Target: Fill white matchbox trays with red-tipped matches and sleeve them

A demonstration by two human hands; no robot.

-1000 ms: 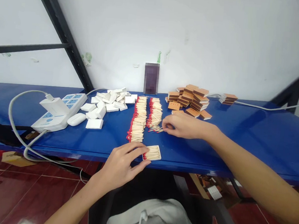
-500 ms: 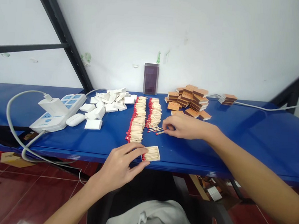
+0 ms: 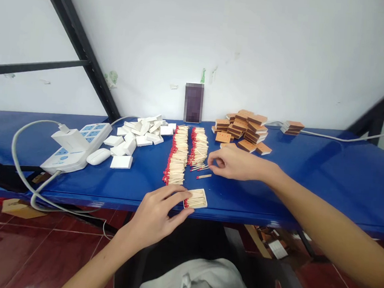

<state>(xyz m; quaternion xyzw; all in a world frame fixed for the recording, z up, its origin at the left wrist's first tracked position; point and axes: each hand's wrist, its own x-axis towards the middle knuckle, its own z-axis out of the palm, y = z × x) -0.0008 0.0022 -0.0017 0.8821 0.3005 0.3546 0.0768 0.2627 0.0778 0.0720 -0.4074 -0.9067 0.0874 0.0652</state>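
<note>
My left hand (image 3: 162,210) grips a small white matchbox tray (image 3: 201,199) at the table's front edge, thumb and fingers on its left end. Matches with red heads lie inside it, heads to the left. My right hand (image 3: 227,162) is closed in a pinch beside the lower end of the right row of matches (image 3: 199,146). A few loose matches reach toward its fingertips; whether anything is between them is hidden. One loose match (image 3: 204,177) lies alone between that hand and the tray. A longer row of matches (image 3: 178,156) runs along the left.
White matchbox trays (image 3: 143,128) are heaped at left, orange matchbox covers (image 3: 243,124) at back right, with a small stack (image 3: 292,127) beyond. A power strip (image 3: 78,153) with a white charger, cables and a white mouse-shaped object (image 3: 98,156) occupy the left side of the blue table.
One match by my right fingertips has shifted toward the front edge and now lies apart from them. My left hand still holds the tray; the view has shifted slightly.
</note>
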